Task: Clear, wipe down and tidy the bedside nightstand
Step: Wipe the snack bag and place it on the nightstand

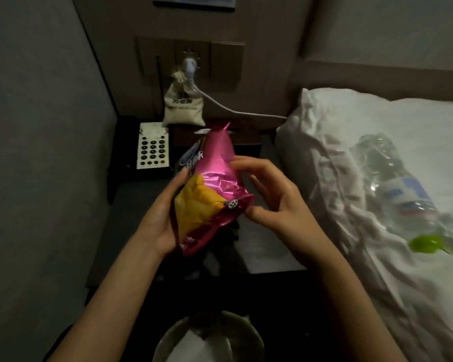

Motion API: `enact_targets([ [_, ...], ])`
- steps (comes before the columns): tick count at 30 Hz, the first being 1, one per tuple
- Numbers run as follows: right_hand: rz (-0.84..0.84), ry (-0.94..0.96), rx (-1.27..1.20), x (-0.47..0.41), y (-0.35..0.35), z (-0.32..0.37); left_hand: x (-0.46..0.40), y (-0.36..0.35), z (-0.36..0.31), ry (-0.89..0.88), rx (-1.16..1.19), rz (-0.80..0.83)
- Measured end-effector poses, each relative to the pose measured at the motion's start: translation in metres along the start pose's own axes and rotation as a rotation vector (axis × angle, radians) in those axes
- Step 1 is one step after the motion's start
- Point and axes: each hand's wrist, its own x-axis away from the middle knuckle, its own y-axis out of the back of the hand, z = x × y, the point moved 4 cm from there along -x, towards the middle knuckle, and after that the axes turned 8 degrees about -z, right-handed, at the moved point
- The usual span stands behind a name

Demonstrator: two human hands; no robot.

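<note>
The crumpled pink snack bag (209,189) is held upright above the dark desk (131,205) — left hand (162,218) gripping its lower side, right hand (270,197) pinching its edge — directly over the bin (251,333) near the body.

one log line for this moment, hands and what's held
left hand: holds snack bag | right hand: pinches bag edge | over nightstand | bin below

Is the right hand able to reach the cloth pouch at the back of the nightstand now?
Probably not at once: the right hand pinches the snack bag, which both hands hold up between it and the cloth pouch.
</note>
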Motion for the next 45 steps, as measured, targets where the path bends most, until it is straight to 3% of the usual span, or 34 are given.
enact_targets([
  [2,-0.095,-0.148,-0.037,-0.015,0.001,-0.04,-0.012,0.016,-0.014,-0.071,0.034,-0.057],
  [4,-0.153,-0.264,0.193,-0.026,0.002,-0.081,-0.024,0.031,-0.027,-0.154,0.015,-0.2],
  [6,-0.074,-0.343,0.553,-0.031,-0.004,-0.117,-0.036,0.039,-0.034,-0.232,-0.025,-0.236],
  [8,0.024,-0.402,0.722,-0.032,-0.014,-0.141,-0.044,0.037,-0.038,-0.302,-0.101,-0.234],
  [12,0.13,-0.321,1.023,-0.036,-0.03,-0.161,-0.054,0.037,-0.037,-0.342,-0.172,-0.245],
  [14,0.121,-0.329,1.052,-0.038,-0.03,-0.165,-0.057,0.039,-0.035,-0.343,-0.204,-0.239],
  [19,0.108,-0.329,0.929,-0.042,-0.032,-0.165,-0.061,0.048,-0.034,-0.311,-0.228,-0.257],
  [21,-0.057,-0.343,0.717,-0.048,-0.025,-0.16,-0.062,0.051,-0.033,-0.284,-0.231,-0.281],
  [25,-0.541,-0.338,0.116,-0.064,0.008,-0.149,-0.065,0.051,-0.029,-0.279,-0.194,-0.221],
  [29,-0.731,-0.311,-0.294,-0.065,0.028,-0.144,-0.069,0.042,-0.019,-0.244,-0.365,-0.187],
  [32,-0.657,-0.185,-0.221,-0.066,0.024,-0.134,-0.071,0.033,-0.009,-0.224,-0.514,-0.106],
  [40,-0.227,0.122,0.44,-0.061,-0.009,-0.118,-0.074,0.026,-0.005,-0.262,-0.573,-0.106],
  [45,-0.088,0.153,0.612,-0.06,-0.015,-0.121,-0.076,0.025,-0.002,-0.276,-0.611,-0.118],
])
